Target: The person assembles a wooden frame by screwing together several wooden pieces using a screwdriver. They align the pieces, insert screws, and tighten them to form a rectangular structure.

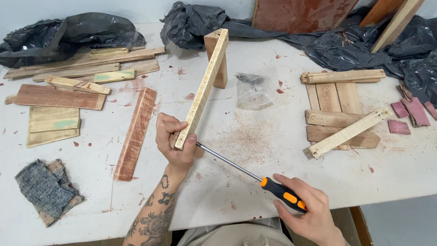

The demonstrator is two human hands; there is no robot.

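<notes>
— What is the left hand [174, 141] doing?

— Its fingers [169, 124] are gripping the near end of a long pale wooden slat [202, 89], which is slanting up and away over the middle of the white paint-flecked desk [255, 150]. Its far end is meeting a short upright wooden block [220, 68] standing on the desk.

— And the right hand [306, 206]?

— Its fingers [318, 193] are clenching the black-and-orange handle of a long-shafted screwdriver [255, 175]. The metal shaft is running up-left, and its tip is reaching the slat's near end, right beside the left palm.

— Any packages lying about?

— A small clear plastic bag [251, 91] holding dark metal pieces is lying just right of the block. Crumpled black plastic sheeting [364, 45] is bunching along the far edge and right corner, and another heap of it is sitting at the far left.

— What is crowding the sides?

— To the left, a reddish wooden plank [135, 132] is lying near the left hand, with a pile of loose pale and brown wooden slats [77, 77] beyond it, some bearing green patches. A grey rag [47, 189] is resting near the front left. To the right, a small assembly of joined wooden slats [339, 109] is lying flat, with pink-red sandpaper scraps [407, 114] beside it.

— Where is there open room?

— Bare desk, dusted with reddish sawdust, is stretching between the hands and the joined slats. The desk's front edge is running just under the right hand.
</notes>
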